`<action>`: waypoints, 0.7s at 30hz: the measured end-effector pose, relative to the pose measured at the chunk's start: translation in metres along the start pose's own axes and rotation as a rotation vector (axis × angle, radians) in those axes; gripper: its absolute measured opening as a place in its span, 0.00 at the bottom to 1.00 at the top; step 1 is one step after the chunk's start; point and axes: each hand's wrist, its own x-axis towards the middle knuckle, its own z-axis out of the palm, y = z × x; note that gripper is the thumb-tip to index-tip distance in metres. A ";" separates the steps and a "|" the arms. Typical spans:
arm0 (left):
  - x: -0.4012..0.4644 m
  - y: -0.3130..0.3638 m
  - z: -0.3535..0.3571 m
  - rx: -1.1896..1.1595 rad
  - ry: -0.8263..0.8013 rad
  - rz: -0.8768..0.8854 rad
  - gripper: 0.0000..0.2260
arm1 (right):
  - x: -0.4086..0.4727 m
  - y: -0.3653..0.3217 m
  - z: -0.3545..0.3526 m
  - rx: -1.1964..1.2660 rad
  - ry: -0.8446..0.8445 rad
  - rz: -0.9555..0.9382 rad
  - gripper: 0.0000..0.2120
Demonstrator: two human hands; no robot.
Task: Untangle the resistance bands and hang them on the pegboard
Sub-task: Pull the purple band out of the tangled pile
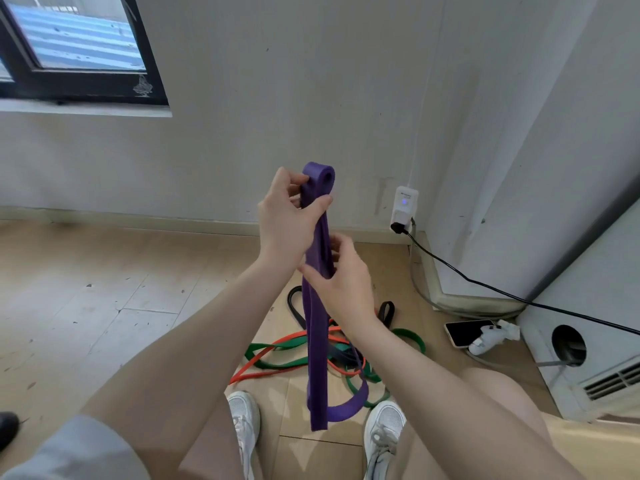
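Note:
A wide purple resistance band (318, 348) hangs doubled in front of me, its top fold at chest height and its lower loop near my shoes. My left hand (284, 219) pinches the band just under the top fold. My right hand (341, 284) grips both strands a little lower. On the floor behind the band lies a tangle: a green band (277, 348), an orange-red band (258, 368) and a black band (294, 303) crossing each other. No pegboard is in view.
A white wall stands ahead with a window (69, 46) upper left. A wall plug (403, 209) with a black cable (485, 285) runs right. A phone (465, 332) and white adapter (490, 337) lie on the floor beside a white appliance (595, 358). My white shoes (244, 420) flank the tangle.

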 end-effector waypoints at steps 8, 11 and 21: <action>0.005 0.019 -0.022 -0.182 0.101 0.001 0.14 | 0.001 0.022 0.002 0.095 -0.131 0.093 0.15; 0.006 0.023 -0.030 -0.193 0.032 0.047 0.12 | 0.009 0.021 -0.008 0.239 -0.257 0.124 0.15; 0.010 0.032 -0.036 -0.185 -0.141 0.053 0.13 | 0.025 0.015 -0.026 0.304 -0.584 0.087 0.16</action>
